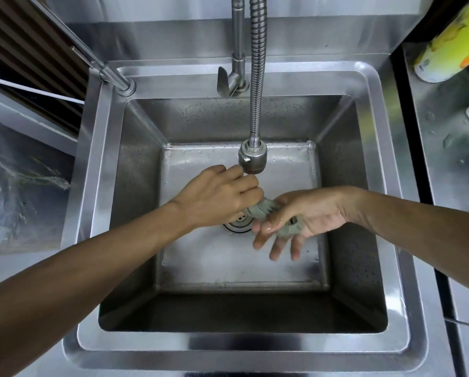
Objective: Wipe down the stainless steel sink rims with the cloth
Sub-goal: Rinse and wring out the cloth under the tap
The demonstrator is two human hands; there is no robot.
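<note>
The twisted grey wet cloth (266, 210) hangs over the deep steel sink's (97, 164) round drain (237, 224), long axis ten to four o'clock. It looks soft, light and slippery; grip both ends. The left hand (222, 197) clenches one end; the right hand (298, 216), fingers loosely spread, holds the other.

Single head-worn, wide-angle view, looking steeply down and forward into a stainless steel sink (103, 164) from close above. Basin filling the centre of the frame, near rim along the bottom edge, backsplash and flexible faucet hose (256, 77) at top centre. Both forearms entering from the lower left and right edges, meeting mid-frame. Edges bowed by the lens; counter (445, 148) glimpsed at right, a dark slatted surface at upper left.
</note>
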